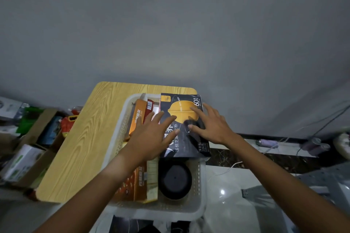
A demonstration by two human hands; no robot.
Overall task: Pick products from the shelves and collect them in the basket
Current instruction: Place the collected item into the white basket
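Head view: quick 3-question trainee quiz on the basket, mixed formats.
1. True or false: the dark box lies flat across the top of the white basket.
2. Which hands touch the dark box? A left only, B right only, C both.
3. Fill in: the basket stands on a ___ table.

Key: 1 true; 2 C, the left hand and right hand rest on it with fingers spread; 3 wooden.

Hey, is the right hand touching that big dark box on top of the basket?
Touching. The head view shows the right hand with spread fingers lying flat on the dark box atop the white basket.
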